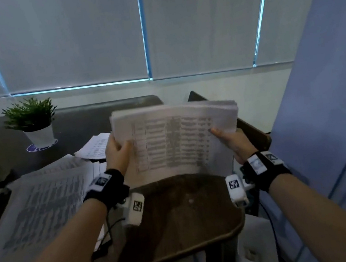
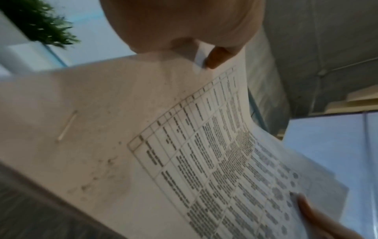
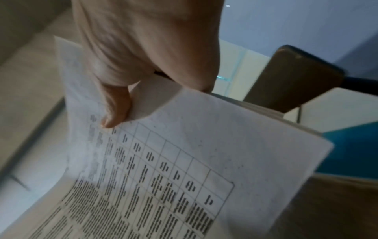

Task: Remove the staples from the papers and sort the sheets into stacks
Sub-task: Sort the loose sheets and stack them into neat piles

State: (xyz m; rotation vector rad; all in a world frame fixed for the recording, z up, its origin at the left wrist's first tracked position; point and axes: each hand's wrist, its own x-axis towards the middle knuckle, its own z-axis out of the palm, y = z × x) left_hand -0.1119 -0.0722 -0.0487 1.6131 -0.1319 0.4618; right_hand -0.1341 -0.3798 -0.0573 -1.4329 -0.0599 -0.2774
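Left hand [image 1: 117, 152] and right hand [image 1: 233, 142] clasp our paper bundle [image 1: 177, 139] between them, its staple [image 2: 67, 125] lying nearest the left, slanting.

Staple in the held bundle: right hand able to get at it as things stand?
Probably not yet. The right hand grips the bundle at its right edge, and the staple sits in the corner near the left hand. Nothing covers the staple, but the right hand must let go first.
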